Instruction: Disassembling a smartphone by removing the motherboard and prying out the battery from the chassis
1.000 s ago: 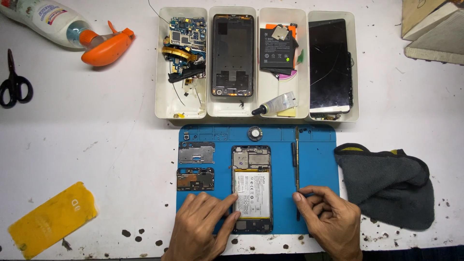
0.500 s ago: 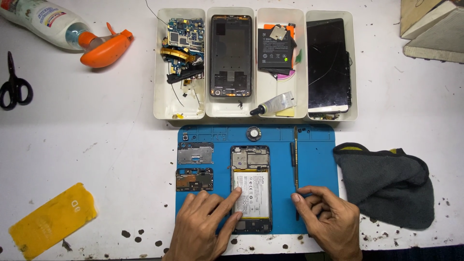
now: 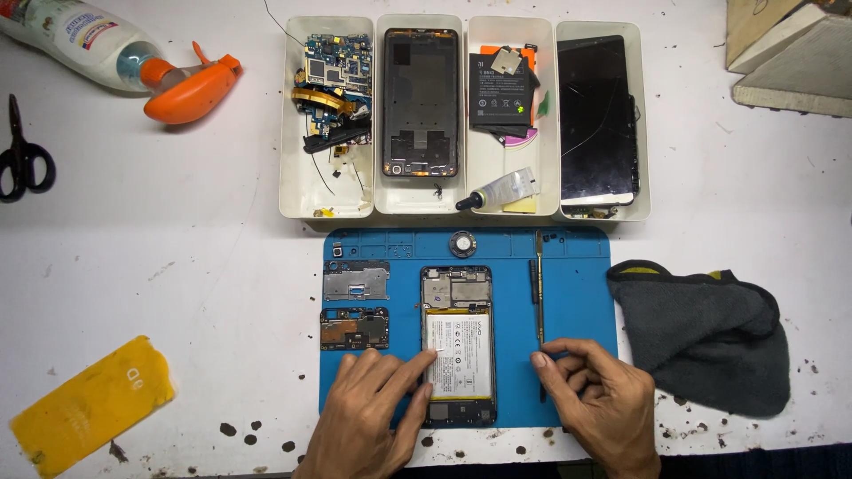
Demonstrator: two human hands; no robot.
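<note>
An opened phone [image 3: 458, 344] with its white battery exposed lies face down in the middle of a blue work mat [image 3: 577, 266]. My left hand [image 3: 368, 412] rests on the mat at the phone's lower left, index finger touching the battery's left edge. My right hand [image 3: 596, 401] sits at the phone's lower right, thumb and fingertips pinching the lower end of a thin metal pry tool [image 3: 538, 293] that lies along the mat. Two removed metal shield plates [image 3: 355, 280] [image 3: 354, 328] lie left of the phone.
Four white trays [image 3: 302, 191] at the back hold circuit parts, a phone frame [image 3: 421, 102], a battery with a glue tube, and a screen [image 3: 596, 120]. A grey cloth [image 3: 710, 333] lies right. A spray bottle [image 3: 115, 58], scissors [image 3: 22, 155] and a yellow card [image 3: 84, 404] lie left.
My left index finger has slid right onto the battery's edge. My right hand has shifted slightly and its fingers have closed on the pry tool's lower end.
</note>
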